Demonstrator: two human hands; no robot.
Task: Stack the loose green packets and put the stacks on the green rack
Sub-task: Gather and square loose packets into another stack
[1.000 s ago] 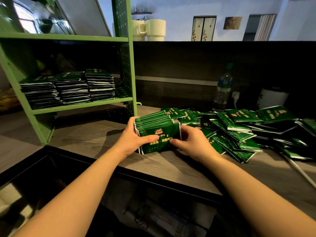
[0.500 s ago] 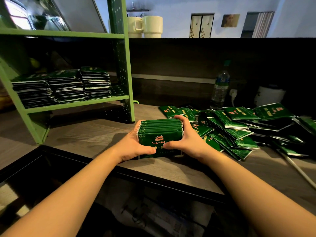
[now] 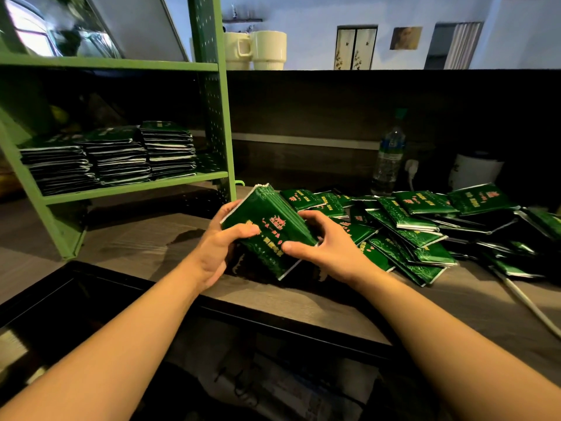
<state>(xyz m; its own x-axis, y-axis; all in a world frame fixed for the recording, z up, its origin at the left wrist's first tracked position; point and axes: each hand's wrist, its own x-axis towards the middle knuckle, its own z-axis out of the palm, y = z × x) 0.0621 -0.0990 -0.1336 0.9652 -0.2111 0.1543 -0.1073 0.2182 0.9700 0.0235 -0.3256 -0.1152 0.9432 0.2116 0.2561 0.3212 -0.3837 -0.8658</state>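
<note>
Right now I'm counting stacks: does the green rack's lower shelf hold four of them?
No, three stacks of packets sit side by side on the green rack.

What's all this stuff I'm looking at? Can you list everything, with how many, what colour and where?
Held stack of packets: one, dark green, tilted, between both hands above the counter.
Loose packets: many, dark green, heaped on the counter to the right.
Rack: one, light green, on the counter at left.
Shelved stacks: three, dark green, side by side on the rack's lower shelf.
Counter: one, grey-brown wood.
Mugs: two, cream, on the ledge behind.
Water bottle: one, clear, behind the heap.
White pot: one, far right.
Left hand: grips the stack's left side.
Right hand: grips its right side.
</note>
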